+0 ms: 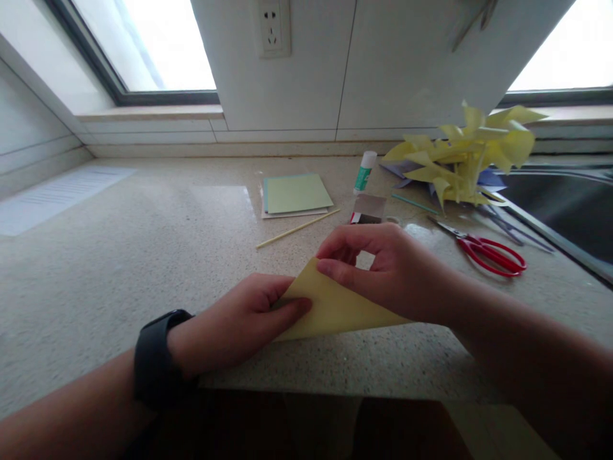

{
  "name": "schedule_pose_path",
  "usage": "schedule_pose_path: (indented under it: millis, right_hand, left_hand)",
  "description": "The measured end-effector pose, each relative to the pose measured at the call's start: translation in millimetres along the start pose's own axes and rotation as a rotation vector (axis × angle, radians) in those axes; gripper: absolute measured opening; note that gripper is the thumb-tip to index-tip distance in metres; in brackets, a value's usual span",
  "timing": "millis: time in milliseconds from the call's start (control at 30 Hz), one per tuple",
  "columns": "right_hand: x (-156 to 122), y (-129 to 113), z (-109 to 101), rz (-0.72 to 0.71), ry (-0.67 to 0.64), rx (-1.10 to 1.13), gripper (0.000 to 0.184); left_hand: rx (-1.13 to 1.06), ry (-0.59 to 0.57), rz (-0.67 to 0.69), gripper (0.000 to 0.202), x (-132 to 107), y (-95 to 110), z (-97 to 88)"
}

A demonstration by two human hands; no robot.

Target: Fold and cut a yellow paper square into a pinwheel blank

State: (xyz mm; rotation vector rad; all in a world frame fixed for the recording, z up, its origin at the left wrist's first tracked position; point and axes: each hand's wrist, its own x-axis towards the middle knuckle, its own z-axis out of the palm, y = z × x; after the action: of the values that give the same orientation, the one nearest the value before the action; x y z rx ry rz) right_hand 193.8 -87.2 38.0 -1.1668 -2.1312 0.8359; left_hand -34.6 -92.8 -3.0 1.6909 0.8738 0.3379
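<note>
A yellow sheet of paper [335, 310], folded into a triangle, lies on the speckled countertop [143, 255] near its front edge. My left hand [239, 319], with a black band on the wrist, presses its curled fingers down on the paper's left corner. From the right, my right hand [383, 268] pinches the paper's top point between thumb and fingers.
Red-handled scissors [488, 252] lie to the right. Behind them sits a pile of folded yellow paper shapes [469, 156], a glue stick [364, 171], a stack of green sheets [294, 193], a thin wooden stick [297, 228] and a small packet [368, 209]. A sink [565, 204] is at far right.
</note>
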Motion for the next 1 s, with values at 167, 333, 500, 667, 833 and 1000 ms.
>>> schedule_pose_path:
  millis: [167,333,500,667,833,1000]
  right_hand:
    - [1,0,2,-0.012,0.019,0.020,0.013]
    - [1,-2,3,-0.034,0.038,0.003,0.015]
    - [6,5,-18,0.020,0.151,0.058,0.018]
    - [17,31,-40,0.031,0.442,0.411,0.023]
    - [21,36,-14,0.194,0.219,0.923,0.042]
    - [15,17,27,0.153,0.158,0.986,0.035]
  left_hand:
    - [0.026,0.003,0.005,0.036,0,1,-0.2]
    - [-0.016,0.008,-0.007,0.037,0,1,0.4]
    - [-0.091,0.126,-0.033,0.036,0,-4,0.3]
    - [-0.323,0.454,-0.053,0.038,3,-6,0.3]
    - [-0.480,0.600,-0.020,0.040,6,-7,1.8]
    - [-0.521,0.583,0.030,0.038,5,-4,6.2]
